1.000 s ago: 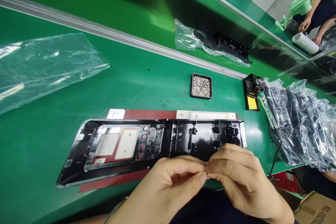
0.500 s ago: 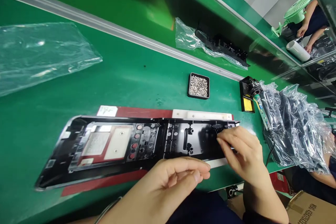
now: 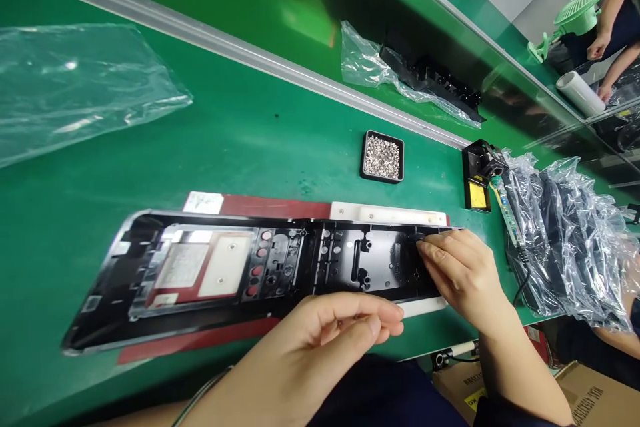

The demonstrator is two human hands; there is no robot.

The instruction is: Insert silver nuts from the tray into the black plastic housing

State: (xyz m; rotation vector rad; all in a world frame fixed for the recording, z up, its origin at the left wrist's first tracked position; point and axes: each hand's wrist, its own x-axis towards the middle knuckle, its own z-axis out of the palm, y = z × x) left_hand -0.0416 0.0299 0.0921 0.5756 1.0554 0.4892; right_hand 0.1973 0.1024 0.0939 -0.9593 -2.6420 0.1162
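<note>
A long black plastic housing (image 3: pixel 385 263) lies inner side up, with a clear window and several round holes toward its left. Beneath it is a red board with white blocks (image 3: pixel 390 213). My right hand (image 3: pixel 460 273) is over the housing's right end, fingertips pinched together low against its inside; anything between them is hidden. In front of the housing's near edge my left hand (image 3: pixel 340 340) is curled, thumb against the fingers, and its contents cannot be made out. Beyond the housing stands a small black tray (image 3: pixel 383 179) of tiny shiny metal parts.
A soldering iron (image 3: pixel 505 210) rests in its black stand (image 3: pixel 475 177) at the right. Several plastic-wrapped dark parts (image 3: pixel 570 233) lie beyond it. A clear plastic bag (image 3: pixel 90 87) is at left. Another person's hands (image 3: pixel 603 47) show beyond the partition, near a green fan (image 3: pixel 583 7).
My right hand has shifted slightly, still pinched at the housing's right end. My left hand keeps its curled pose. The view has tilted a little.
</note>
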